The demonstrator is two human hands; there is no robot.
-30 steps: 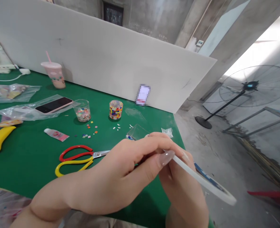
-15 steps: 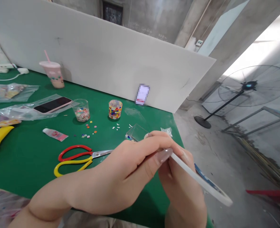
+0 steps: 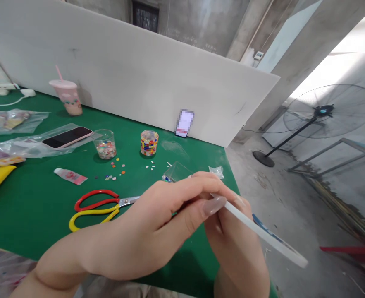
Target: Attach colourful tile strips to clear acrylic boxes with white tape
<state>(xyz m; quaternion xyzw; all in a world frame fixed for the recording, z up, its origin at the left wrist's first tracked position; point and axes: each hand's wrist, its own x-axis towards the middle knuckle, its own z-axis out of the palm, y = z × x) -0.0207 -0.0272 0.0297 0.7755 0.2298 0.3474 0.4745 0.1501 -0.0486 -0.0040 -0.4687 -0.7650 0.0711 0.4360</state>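
Observation:
My left hand (image 3: 157, 223) reaches in from the lower left, fingers closed and thumb pressed on a thin white-edged flat piece (image 3: 264, 231). This piece is seen nearly edge-on, slanting down to the right, with a strip of blue on its far side. My right hand (image 3: 239, 244) is closed around the same piece from the right, its fingers largely covered by the left hand. What the piece's faces look like is hidden. Just behind the hands lie a clear plastic box (image 3: 179, 171) with small coloured bits and a crumpled clear wrapper (image 3: 217, 171).
On the green table (image 3: 24, 215) lie red-and-yellow-handled scissors (image 3: 97, 209), a small tube (image 3: 70, 176) and loose tiles. Behind are a cup of tiles (image 3: 106, 145), a tile-covered cup (image 3: 149, 143), a propped phone (image 3: 184, 123) and a pink tumbler (image 3: 67, 97). A floor fan (image 3: 323, 111) stands right.
The flat piece's free end has shifted slightly right, and the left thumb has moved a little. Both hands keep their hold. The whole view has drifted slightly.

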